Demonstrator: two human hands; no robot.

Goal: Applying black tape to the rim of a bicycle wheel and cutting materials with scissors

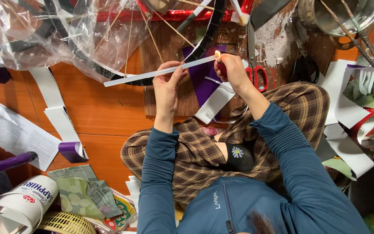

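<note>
My left hand [168, 84] pinches a long white stick [152, 73] near its middle and holds it level, slanting up to the right. My right hand [232, 71] grips a red lighter [220, 66] whose small flame [217, 53] burns right at the stick's right tip. Both hands hover above a worn wooden board [174, 47], over my crossed legs in checked trousers [204, 147]. A purple paper sheet [204, 80] lies on the board under the hands.
Red-handled scissors [256, 71] lie just right of my right hand. A frame of thin sticks under clear plastic [44, 30] fills the top left. A metal pot [347, 15] stands top right. Paper strips, rolls and scraps litter the orange floor [100, 108].
</note>
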